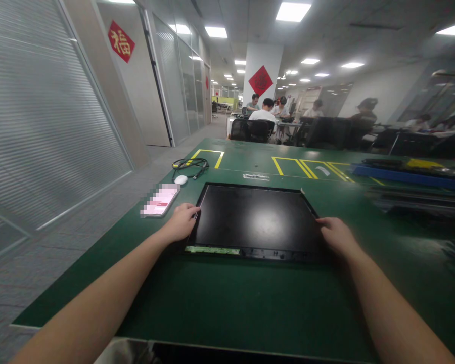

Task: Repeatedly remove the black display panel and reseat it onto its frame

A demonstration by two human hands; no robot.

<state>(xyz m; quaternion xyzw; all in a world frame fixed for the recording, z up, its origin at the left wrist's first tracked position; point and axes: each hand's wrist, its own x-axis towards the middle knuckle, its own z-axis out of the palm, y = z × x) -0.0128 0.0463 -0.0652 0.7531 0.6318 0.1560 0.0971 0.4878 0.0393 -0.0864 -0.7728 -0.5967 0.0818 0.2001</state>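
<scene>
Two forearms (109, 283) of mine reach over one green table (250, 303) to one black LCD panel (256, 217).
The panel lies on the table before me, between my two hands. My left hand (182, 221) is clamped on its left edge; my right hand (337, 235) pinches the right edge, the fingers' undersides hidden. One green circuit strip (212, 250) runs along the near edge. Beyond my left hand sit one phone (162, 200), one white mouse (181, 180) and one coiled black cable (202, 163).
</scene>
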